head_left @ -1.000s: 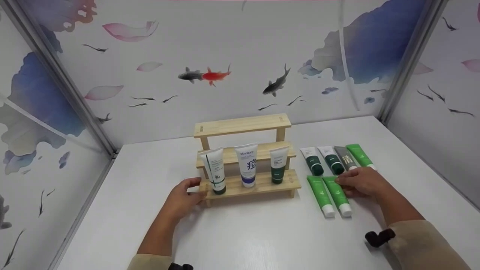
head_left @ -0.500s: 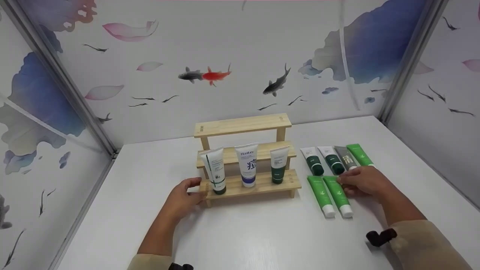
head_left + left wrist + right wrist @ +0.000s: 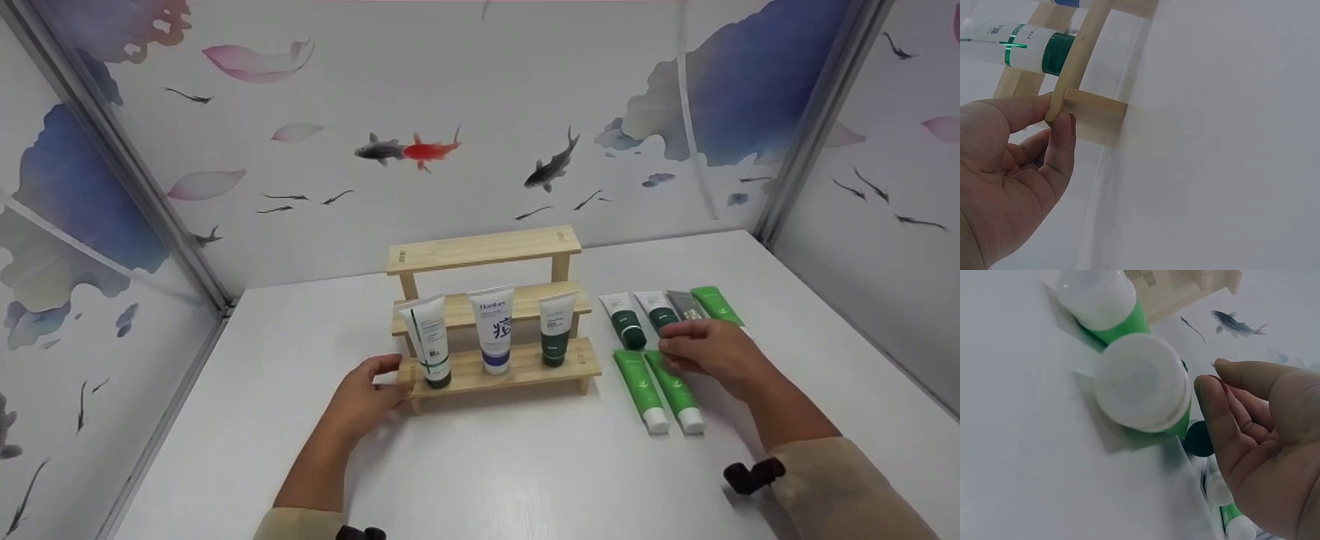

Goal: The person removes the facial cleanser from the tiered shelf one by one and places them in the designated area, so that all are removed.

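Note:
At the stand's lower left corner in the head view, my left hand (image 3: 367,399) pinches the end of the bottom shelf between thumb and fingers. The left wrist view shows that grip on the wooden stand (image 3: 1081,56) up close. Three tubes stand upright on this shelf: a white tube with green lines (image 3: 429,341), a white and blue tube (image 3: 493,330) and a white and dark green tube (image 3: 556,330). My right hand (image 3: 716,354) hovers over the lying tubes, fingers loosely bent and holding nothing. Below it lies a light green tube (image 3: 679,394), its white cap (image 3: 1140,382) large in the right wrist view.
Beside that tube lies another light green tube (image 3: 640,390). Behind them is a row: a white and dark green tube (image 3: 624,321), a similar tube (image 3: 657,309) partly covered by my hand, a grey tube (image 3: 685,304) and a green tube (image 3: 716,304). Printed walls enclose the white table (image 3: 510,472).
My right hand has shifted slightly left and away from me, from beside the right-hand light green tube to above its far end. The left hand keeps its hold on the stand.

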`<state>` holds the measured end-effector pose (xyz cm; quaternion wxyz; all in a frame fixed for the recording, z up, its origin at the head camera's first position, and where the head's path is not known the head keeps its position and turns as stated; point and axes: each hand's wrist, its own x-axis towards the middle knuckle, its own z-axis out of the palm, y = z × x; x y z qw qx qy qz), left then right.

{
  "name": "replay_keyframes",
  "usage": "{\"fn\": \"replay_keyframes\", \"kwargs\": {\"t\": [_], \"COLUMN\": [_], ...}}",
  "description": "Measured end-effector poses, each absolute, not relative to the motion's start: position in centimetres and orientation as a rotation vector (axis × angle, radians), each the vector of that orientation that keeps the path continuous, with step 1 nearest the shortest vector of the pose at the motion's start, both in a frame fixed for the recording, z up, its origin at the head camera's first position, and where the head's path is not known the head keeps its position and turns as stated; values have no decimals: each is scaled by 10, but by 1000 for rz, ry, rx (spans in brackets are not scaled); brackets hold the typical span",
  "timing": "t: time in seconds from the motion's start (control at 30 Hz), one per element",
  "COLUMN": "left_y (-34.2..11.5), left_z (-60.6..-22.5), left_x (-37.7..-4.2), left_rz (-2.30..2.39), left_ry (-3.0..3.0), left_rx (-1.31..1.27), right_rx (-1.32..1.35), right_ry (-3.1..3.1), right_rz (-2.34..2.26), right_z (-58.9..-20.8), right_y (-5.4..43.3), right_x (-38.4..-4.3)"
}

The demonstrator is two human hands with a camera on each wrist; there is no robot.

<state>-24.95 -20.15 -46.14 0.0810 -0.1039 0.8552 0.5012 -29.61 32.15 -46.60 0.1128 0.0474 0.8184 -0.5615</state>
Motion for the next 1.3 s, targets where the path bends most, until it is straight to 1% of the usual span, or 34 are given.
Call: {"fn": "replay_keyframes", "kwargs": {"t": [0.53,0.83,1.13,1.3], "left_y": [-200,-203,-204,-203], "left_z": [-459,-460,-459,-459], "left_x": [-249,-248,-248,-248], "left_rz": [1510,1502,1493,1499], "left_ry": [2578,2565,2572,2569], "left_rx": [-290,-300,-298,-293], "right_rx": [-97,-171,-193,-141], "right_ry": [2309,2315,2346,2384], "right_rz": [-1915,-1919,-1844,-1794], "right_z": [-445,-445,-441,-441], "right_y": [242,215,189,182], "right_x": [-286,-291,-293,-293]}}
